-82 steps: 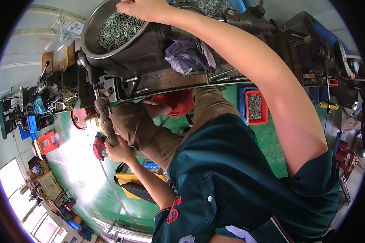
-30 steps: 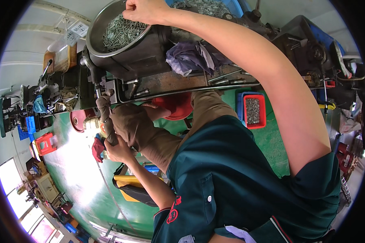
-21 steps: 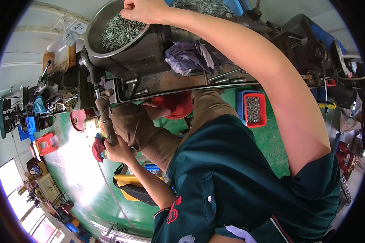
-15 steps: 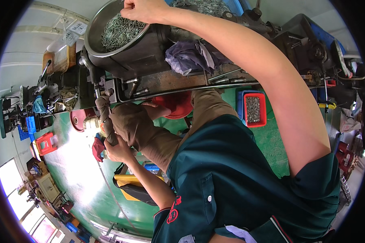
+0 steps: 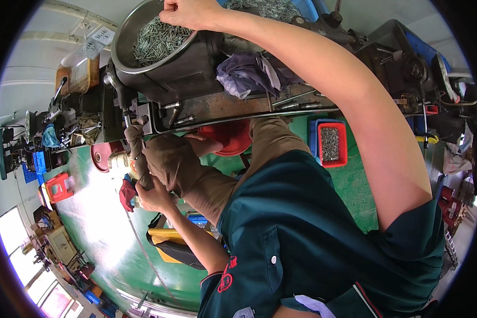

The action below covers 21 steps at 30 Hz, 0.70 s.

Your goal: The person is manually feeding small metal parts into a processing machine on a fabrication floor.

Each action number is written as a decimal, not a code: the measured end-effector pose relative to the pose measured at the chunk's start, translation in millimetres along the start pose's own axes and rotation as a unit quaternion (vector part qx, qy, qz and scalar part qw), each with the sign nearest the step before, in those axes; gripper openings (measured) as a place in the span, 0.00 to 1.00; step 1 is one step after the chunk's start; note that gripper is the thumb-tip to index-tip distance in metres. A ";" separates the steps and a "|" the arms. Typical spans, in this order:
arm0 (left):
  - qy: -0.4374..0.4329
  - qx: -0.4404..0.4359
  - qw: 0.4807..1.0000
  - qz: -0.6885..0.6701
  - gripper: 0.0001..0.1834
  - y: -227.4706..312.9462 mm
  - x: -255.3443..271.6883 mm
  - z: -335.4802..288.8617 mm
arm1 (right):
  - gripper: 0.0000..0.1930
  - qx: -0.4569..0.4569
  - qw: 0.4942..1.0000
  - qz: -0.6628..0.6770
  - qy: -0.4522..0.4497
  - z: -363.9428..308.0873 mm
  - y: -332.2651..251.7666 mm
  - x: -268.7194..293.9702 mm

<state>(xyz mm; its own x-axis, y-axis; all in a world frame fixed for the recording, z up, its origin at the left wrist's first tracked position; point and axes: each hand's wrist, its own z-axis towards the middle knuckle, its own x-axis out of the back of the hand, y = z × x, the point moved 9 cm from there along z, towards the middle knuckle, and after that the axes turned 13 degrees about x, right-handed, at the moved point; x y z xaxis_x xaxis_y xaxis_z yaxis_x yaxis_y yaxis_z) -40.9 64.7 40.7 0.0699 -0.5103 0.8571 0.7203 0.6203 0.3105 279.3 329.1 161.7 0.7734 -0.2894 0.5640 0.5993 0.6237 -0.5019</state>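
At the top edge my right hand (image 5: pixel 190 12) is held over the rim of a round steel bowl (image 5: pixel 123 57), its fingers pinched together. Whatever lies between those fingertips is too small or hidden to make out. Inside the bowl is a heap of small metal pins (image 5: pixel 159 41). Low on the left, my left hand (image 5: pixel 155 196) is wrapped round the lower end of a cloth-wrapped lever (image 5: pixel 136 146), which hangs from the machine beside my knee. The bowl rests on a dark machine body (image 5: pixel 177 79).
A crumpled purple rag (image 5: pixel 244 74) lies by the metal tray (image 5: pixel 209 106), which holds several steel tools. Behind it stands a blue bin (image 5: pixel 307 9) of metal parts. A red crate (image 5: pixel 340 159) of small parts is on the green floor at right, a red stool (image 5: pixel 230 138) under the bench.
Almost nothing differs. My right hand has shifted very slightly to the right over the bowl; my left hand stays on the lever.
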 end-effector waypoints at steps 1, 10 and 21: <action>0.002 -0.003 1.000 0.000 0.16 0.5 -0.1 0.0 | 0.11 0.000 1.000 0.001 -0.002 -0.6 1.2 -0.5; 0.008 -0.008 1.000 0.003 0.16 -0.5 -0.3 0.3 | 0.09 0.009 0.999 -0.024 -0.036 0.4 -8.4 1.5; -0.011 0.020 1.000 0.007 0.17 -0.8 1.9 -0.3 | 0.09 0.088 0.944 -0.148 -0.282 0.6 -13.4 -41.1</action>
<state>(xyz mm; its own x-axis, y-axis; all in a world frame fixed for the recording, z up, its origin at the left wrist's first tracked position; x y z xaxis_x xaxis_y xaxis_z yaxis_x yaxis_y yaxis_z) -41.1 63.0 41.9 0.0647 -0.4884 0.8702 0.6917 0.6505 0.3137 239.3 333.1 145.6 0.3154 -0.0677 0.9465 0.6902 0.7009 -0.1799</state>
